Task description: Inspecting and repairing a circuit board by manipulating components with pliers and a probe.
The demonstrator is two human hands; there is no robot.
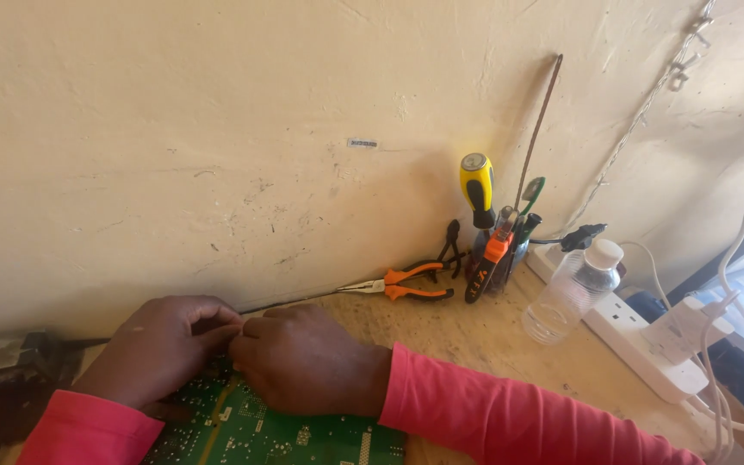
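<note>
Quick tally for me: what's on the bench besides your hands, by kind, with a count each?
Circuit board: 1
Pliers with orange handles: 1
Tool holder with a yellow-handled screwdriver and other tools too crowded to count: 1
Plastic bottle: 1
White power strip: 1
Total: 5 things, counting the holder as one.

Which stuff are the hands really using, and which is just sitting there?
In use:
left hand
right hand
green circuit board

Just lying about:
orange pliers
yellow screwdriver
plastic bottle
white power strip
</note>
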